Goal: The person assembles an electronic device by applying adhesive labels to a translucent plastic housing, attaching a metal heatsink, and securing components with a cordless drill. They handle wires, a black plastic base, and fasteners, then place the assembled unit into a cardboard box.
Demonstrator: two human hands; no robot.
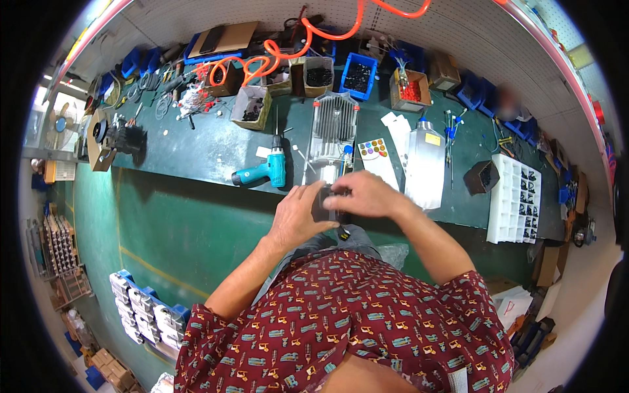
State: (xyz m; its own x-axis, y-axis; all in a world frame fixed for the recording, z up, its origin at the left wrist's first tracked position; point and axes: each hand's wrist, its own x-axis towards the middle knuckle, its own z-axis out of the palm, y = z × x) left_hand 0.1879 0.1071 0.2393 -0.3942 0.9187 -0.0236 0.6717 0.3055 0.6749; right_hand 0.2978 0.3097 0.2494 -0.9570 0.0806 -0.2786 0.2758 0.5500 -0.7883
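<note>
At the bench's front edge, both my hands work at a dark part (319, 208) whose shape is mostly hidden by my fingers. My left hand (298, 215) curves around it, thumb below and fingers above. My right hand (367, 195) comes in from the right with its fingers curled in over the part; I cannot make out what they pinch. A short dark cable end with a yellowish tip (343, 233) hangs just under my hands. Directly beyond them lies a grey metal housing with cooling fins (335, 121). A teal cordless drill (265, 169) rests left of it.
Right of the housing are a sheet of coloured round stickers (375, 152), a silver metal case (424, 165) and a white compartment tray (508, 200). Along the back stand a blue bin (358, 75) and a box of red parts (410, 92). An orange coiled hose (314, 33) hangs above.
</note>
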